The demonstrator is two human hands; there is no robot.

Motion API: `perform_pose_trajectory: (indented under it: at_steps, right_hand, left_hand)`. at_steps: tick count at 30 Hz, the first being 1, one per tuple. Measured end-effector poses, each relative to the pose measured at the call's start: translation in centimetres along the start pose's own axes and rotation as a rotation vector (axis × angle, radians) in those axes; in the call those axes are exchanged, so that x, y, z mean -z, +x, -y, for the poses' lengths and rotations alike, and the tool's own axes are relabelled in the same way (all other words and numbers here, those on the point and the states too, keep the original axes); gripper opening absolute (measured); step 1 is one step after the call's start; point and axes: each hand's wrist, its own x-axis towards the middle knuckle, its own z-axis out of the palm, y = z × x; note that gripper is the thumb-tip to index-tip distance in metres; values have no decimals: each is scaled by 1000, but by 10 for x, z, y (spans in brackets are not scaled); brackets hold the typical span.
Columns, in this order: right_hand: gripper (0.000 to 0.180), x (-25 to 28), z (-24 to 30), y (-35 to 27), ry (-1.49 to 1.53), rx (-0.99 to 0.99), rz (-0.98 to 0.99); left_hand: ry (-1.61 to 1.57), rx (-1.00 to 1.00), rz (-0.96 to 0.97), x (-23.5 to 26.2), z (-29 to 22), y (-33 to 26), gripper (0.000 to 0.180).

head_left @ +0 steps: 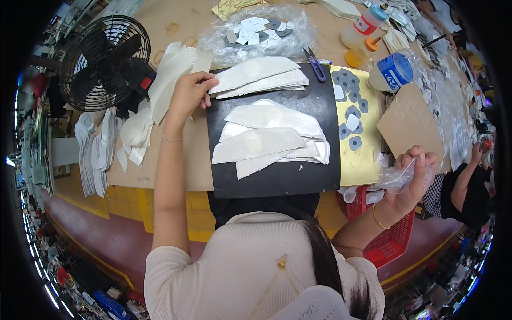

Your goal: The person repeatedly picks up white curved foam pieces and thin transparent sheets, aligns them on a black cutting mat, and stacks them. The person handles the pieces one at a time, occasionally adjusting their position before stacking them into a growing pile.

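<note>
My left hand (193, 95) is at the left tip of the upper stack of white curved fabric pieces (261, 74), its fingers bent around that end. This stack lies along the far edge of a black mat (272, 184). Nearer to me on the mat, a looser pile of similar white pieces (266, 141) fans out, some overlapping at angles. Off to the right, my right hand (412, 173) is raised by the table's edge, fingers closed on a crumpled clear plastic bag (396, 180).
A black fan (106, 61) stands at left beside white pieces (173, 74). Purple thread snips (316, 66) lie by the mat. Grey patches (354, 143) rest on a yellow sheet (368, 165). Bottles (391, 73) stand far right; a red basket (392, 240) sits below the table.
</note>
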Motion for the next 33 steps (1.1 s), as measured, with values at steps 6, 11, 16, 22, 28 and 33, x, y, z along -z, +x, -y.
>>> perform_pose_trajectory:
  at_steps: [6,11,16,22,28,33]
  right_hand:
    - [20,-31,-22,-12,39,-96,218]
    - [22,-53,-30,-25,-40,-188,252]
    - [22,-52,-32,-31,-96,-217,272]
    - [22,-56,-37,-38,-85,-288,273]
    - [19,-56,-44,-49,-191,-439,291]
    - [17,-64,-59,-61,-235,-585,409]
  left_hand:
    - [-15,42,80,7,7,-8,21]
    - [44,-34,32,-1,3,3,23]
    - [272,-136,-76,-13,-11,-2,28]
    - [147,-39,-53,-17,-10,1,30]
    - [474,-267,-394,-19,-17,-51,36]
    - [382,-19,-72,-24,7,-133,34]
